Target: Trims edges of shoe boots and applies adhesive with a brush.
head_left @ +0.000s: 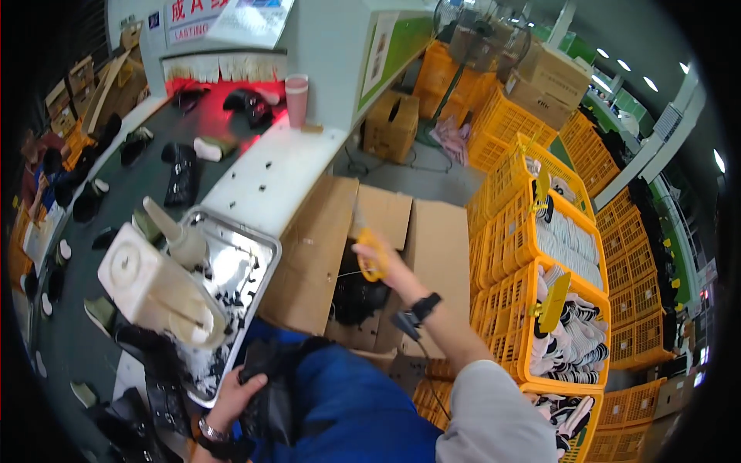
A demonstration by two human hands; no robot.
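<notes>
My left hand is closed on a black leather boot, held against my blue apron. My right hand grips yellow-handled scissors, stretched out over an open cardboard box. Their blades point up and away from me. Something black lies inside the box, and I cannot make out what it is. Left of the box, a metal tray carries small black scraps, a white squeeze bottle and a white cut-open jug with a stick in it.
A dark conveyor belt with black boots and shoes runs along the left. A pink cup stands on the white ledge. Stacked orange crates with insoles and other shoe parts line the right. A fan stands behind.
</notes>
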